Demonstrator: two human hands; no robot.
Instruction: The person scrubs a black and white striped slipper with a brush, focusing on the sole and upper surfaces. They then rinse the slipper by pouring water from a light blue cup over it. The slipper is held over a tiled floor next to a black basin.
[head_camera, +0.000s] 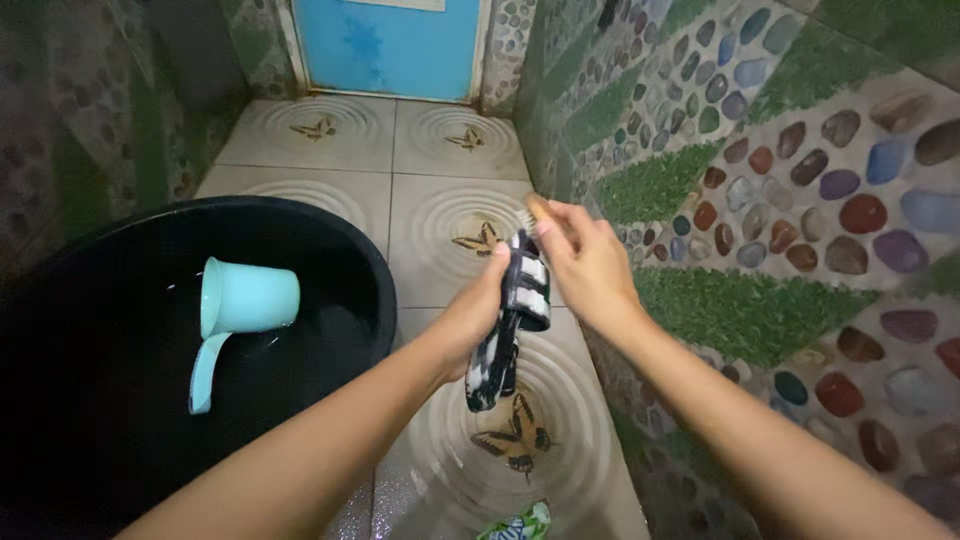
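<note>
Wet cream floor tiles (440, 215) printed with ripples and brown butterflies run to a blue door (390, 45) at the far end of a narrow washroom. Painted pebbles and green patches cover the right wall (800, 160). At near left stands a large black plastic tub (350, 260) of water, with a pale turquoise plastic dipper (240, 305) floating in it.

Above the floor, centre, the left hand (478, 318) is closed around a black-and-white strapped sandal (510, 325), holding it upright with its toe hanging down. The right hand (585, 262) is curled around a small scrubbing brush (533, 212), bristles just beside the sandal's upper end.

Scrubbing appears to be under way. The next stroke likely calls for a firm left-hand hold while the brush works along the straps.
</note>
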